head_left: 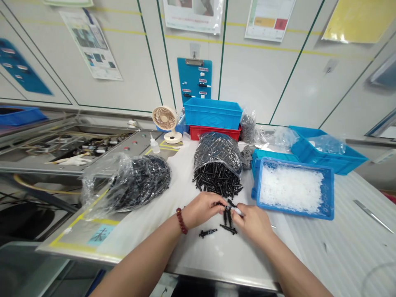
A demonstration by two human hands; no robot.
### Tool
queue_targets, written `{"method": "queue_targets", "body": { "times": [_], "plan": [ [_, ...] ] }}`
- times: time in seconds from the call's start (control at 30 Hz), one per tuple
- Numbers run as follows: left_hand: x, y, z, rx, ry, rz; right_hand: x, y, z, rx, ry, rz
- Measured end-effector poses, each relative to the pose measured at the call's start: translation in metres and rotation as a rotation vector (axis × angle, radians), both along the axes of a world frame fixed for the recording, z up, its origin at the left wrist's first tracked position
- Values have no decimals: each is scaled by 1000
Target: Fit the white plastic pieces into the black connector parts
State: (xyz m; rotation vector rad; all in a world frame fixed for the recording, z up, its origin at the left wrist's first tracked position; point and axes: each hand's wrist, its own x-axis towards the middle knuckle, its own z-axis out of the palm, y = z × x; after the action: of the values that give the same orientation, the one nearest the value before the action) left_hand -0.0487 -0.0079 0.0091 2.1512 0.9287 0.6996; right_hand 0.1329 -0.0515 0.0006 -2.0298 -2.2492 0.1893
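Observation:
My left hand (201,208), with a red bead bracelet at the wrist, is closed in a pinch on a small black plastic part (228,209). My right hand (252,222) meets it from the right, fingers pinched on a small white piece at the same part. Two more black parts (208,233) lie on the white table just below the hands. A pile of the same black parts (218,181) spills out of a clear bag right behind them.
A second bag of black parts (136,181) lies at the left. A blue tray of white rings (292,189) stands at the right, with more blue bins (213,112) and a small fan (165,120) behind. Metal tweezers (373,215) lie far right.

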Motion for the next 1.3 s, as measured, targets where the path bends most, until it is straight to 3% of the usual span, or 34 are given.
{"method": "queue_targets", "body": {
  "times": [0.13, 0.3, 0.47, 0.6, 0.67, 0.73, 0.87, 0.97, 1.1, 1.3],
  "plan": [
    [-10, 1, 6, 0, 129, 71, 2, 0, 3, 6, 12, 12],
    [-34, -12, 14, 88, 361, -25, 4, 0, 5, 6, 31, 23],
    [-62, -23, 13, 175, 660, 235, 5, 2, 5, 0, 54, 40],
    [-64, -23, 7, 160, 891, 260, 4, 3, 2, -10, 99, 78],
    [-56, -18, 8, 177, 830, 255, 4, 3, 0, -3, 127, 106],
    [-44, -9, 13, 155, 606, 241, 4, 3, -2, 15, 158, 133],
    [-14, 10, 13, -173, -83, 128, 7, 5, -3, 80, 251, 150],
    [-1, 16, -2, -346, -358, 60, 9, 6, -3, 95, 284, 141],
    [-1, 12, -19, -287, -375, 27, 10, 6, -3, 71, 270, 137],
    [-5, 5, -13, 12, -123, 50, 7, 3, 0, 46, 171, 148]
  ]
}}
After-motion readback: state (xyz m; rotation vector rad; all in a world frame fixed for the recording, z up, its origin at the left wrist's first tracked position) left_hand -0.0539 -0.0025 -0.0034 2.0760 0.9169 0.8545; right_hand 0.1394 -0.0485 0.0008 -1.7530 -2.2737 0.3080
